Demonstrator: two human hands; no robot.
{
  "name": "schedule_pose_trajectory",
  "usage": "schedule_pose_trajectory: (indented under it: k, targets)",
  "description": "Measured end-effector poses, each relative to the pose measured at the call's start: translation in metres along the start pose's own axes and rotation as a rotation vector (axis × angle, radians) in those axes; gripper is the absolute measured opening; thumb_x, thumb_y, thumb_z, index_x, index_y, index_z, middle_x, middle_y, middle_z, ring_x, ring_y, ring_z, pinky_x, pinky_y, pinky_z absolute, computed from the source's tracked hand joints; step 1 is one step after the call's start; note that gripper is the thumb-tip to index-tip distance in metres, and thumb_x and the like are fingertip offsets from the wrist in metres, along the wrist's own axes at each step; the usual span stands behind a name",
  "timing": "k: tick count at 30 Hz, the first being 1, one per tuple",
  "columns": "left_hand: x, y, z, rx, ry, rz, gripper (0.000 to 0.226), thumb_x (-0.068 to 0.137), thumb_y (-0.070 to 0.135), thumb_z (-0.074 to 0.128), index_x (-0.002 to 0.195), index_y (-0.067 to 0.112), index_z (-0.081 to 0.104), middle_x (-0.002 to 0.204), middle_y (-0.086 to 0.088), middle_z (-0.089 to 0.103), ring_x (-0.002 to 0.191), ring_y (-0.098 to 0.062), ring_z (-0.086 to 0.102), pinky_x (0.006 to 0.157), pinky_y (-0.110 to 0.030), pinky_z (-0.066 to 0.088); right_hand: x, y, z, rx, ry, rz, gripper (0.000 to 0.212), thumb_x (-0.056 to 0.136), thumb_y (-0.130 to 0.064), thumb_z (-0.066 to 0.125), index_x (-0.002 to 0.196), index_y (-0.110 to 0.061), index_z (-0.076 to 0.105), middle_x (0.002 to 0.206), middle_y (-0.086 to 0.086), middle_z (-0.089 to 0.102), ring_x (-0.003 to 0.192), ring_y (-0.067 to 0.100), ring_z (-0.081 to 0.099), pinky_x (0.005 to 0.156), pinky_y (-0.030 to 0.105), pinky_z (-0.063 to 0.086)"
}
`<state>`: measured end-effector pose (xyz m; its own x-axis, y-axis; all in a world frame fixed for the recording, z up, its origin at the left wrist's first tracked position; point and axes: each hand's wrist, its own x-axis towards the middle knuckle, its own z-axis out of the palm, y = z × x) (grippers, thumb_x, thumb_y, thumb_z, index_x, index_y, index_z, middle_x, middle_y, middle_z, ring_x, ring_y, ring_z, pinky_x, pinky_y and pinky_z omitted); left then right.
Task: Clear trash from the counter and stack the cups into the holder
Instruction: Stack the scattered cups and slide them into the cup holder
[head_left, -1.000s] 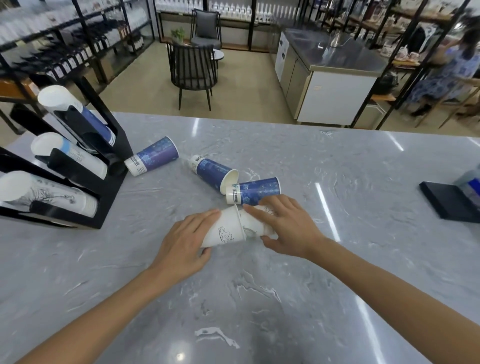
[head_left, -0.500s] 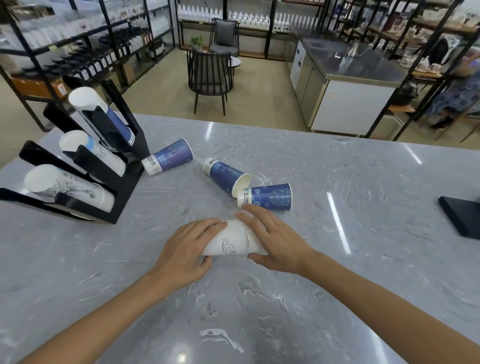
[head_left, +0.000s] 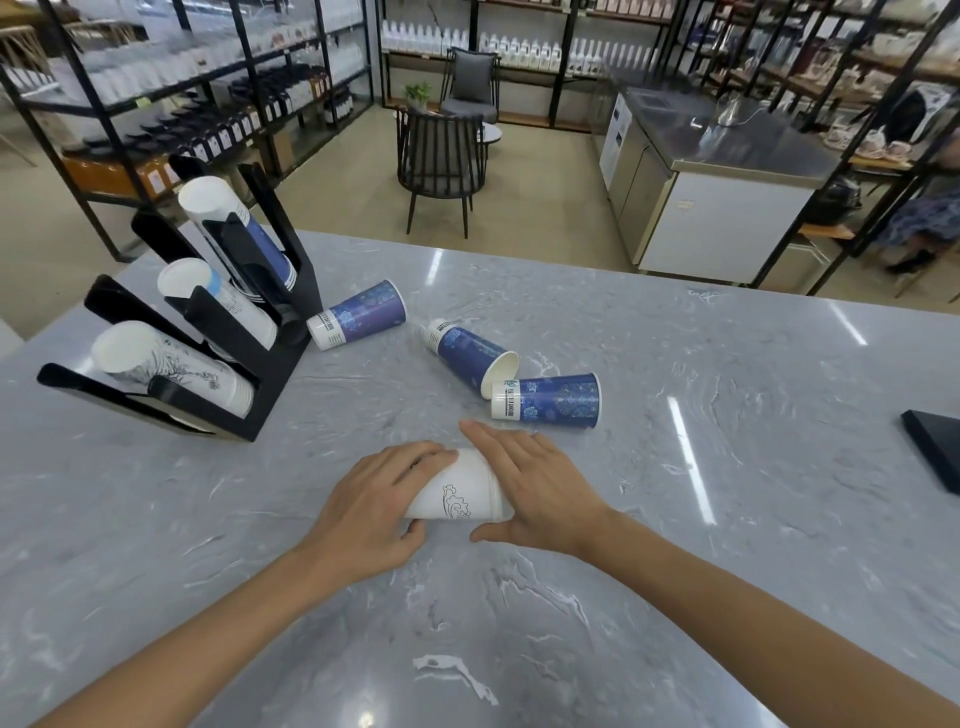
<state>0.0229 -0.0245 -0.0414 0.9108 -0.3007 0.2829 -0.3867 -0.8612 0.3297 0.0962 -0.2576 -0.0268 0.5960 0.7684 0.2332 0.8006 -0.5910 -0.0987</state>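
Observation:
A white paper cup (head_left: 457, 496) with a wave drawing lies on its side on the grey marble counter (head_left: 675, 519). My left hand (head_left: 374, 506) grips its narrow end and my right hand (head_left: 530, 483) wraps its wide end; a second white cup is nested inside it, mostly hidden. Three blue cups lie on their sides beyond: one (head_left: 358, 314) by the holder, one (head_left: 470, 353) in the middle, one (head_left: 548, 401) just past my right fingers. The black cup holder (head_left: 270, 364) stands at the left with three slanted stacks of cups.
A flat black object (head_left: 935, 447) lies at the counter's right edge. Past the counter's far edge stand a black chair (head_left: 441, 161), a steel-topped cabinet (head_left: 717, 208) and shelving. A person sits at the far right.
My right hand has pushed the second white cup into the one my left hand holds; the pair now looks like one cup. The view has shifted left.

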Motion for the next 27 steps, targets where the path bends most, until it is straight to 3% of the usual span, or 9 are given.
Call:
schedule_pose_trajectory:
  k: [3,7,14,17,19,22,24,27]
  targets:
    - [-0.003,-0.003,-0.003,-0.001,0.009,0.001,0.077,0.068,0.025,0.067,0.143,0.026,0.046,0.139,0.009,0.051,0.119,-0.013,0.055,0.089,-0.027,0.05,-0.001,0.0,0.003,-0.02,-0.024,0.046,0.13,0.059,-0.066,0.085,0.156,-0.013,0.018,0.153,0.01,0.047,0.13,0.028,0.055,0.102,0.043,0.05]
    - [-0.007,-0.003,-0.005,-0.023,0.015,0.021,0.084,0.07,0.03,0.065,0.149,0.031,0.036,0.139,0.009,0.046,0.116,-0.012,0.053,0.079,-0.025,0.054,-0.002,0.003,0.007,0.013,-0.05,0.121,0.117,0.071,-0.059,0.081,0.158,-0.01,0.02,0.14,0.01,0.058,0.119,0.03,0.061,0.095,0.044,0.051]
    - [-0.014,-0.005,-0.003,-0.061,-0.001,0.023,0.095,0.075,0.037,0.068,0.155,0.044,0.017,0.136,0.008,0.041,0.105,-0.007,0.054,0.066,-0.018,0.052,0.011,-0.007,0.007,-0.001,-0.039,0.104,0.094,0.073,-0.038,0.083,0.15,-0.008,0.037,0.125,0.011,0.065,0.107,0.032,0.066,0.085,0.041,0.055]
    - [-0.012,-0.012,-0.009,-0.123,0.068,-0.041,0.093,0.078,0.046,0.07,0.154,0.044,0.017,0.139,0.016,0.041,0.114,-0.004,0.054,0.072,-0.027,0.058,0.028,-0.012,0.004,0.005,-0.022,0.066,0.084,0.077,-0.029,0.079,0.148,-0.007,0.041,0.119,0.012,0.063,0.103,0.033,0.064,0.078,0.04,0.056]
    - [-0.012,-0.023,-0.014,-0.171,0.104,-0.083,0.092,0.078,0.048,0.071,0.153,0.045,0.018,0.142,0.021,0.04,0.123,0.0,0.048,0.085,-0.025,0.055,0.041,-0.018,0.003,-0.009,0.002,0.063,0.083,0.079,-0.028,0.079,0.149,-0.007,0.04,0.119,0.011,0.062,0.105,0.032,0.063,0.072,0.04,0.056]
    - [-0.016,-0.044,-0.022,-0.309,0.137,-0.19,0.096,0.073,0.049,0.077,0.151,0.046,0.021,0.14,0.028,0.04,0.126,0.008,0.045,0.096,-0.012,0.042,0.065,-0.026,0.005,-0.002,0.023,0.087,0.087,0.083,-0.037,0.076,0.153,-0.01,0.033,0.129,0.011,0.058,0.116,0.031,0.059,0.083,0.042,0.054]
    - [-0.021,-0.058,-0.025,-0.402,0.164,-0.26,0.097,0.069,0.046,0.081,0.148,0.045,0.025,0.139,0.029,0.042,0.125,0.003,0.049,0.095,-0.014,0.044,0.08,-0.033,0.01,0.037,-0.005,0.087,0.087,0.085,-0.044,0.072,0.154,-0.012,0.03,0.135,0.01,0.055,0.122,0.03,0.055,0.092,0.043,0.051]
    - [-0.031,-0.075,-0.029,-0.453,0.196,-0.297,0.092,0.068,0.041,0.084,0.144,0.044,0.032,0.138,0.027,0.047,0.126,-0.001,0.052,0.096,-0.022,0.05,0.098,-0.046,0.021,0.065,-0.02,0.065,0.087,0.083,-0.055,0.07,0.152,-0.018,0.032,0.133,0.005,0.056,0.119,0.027,0.055,0.09,0.042,0.051]
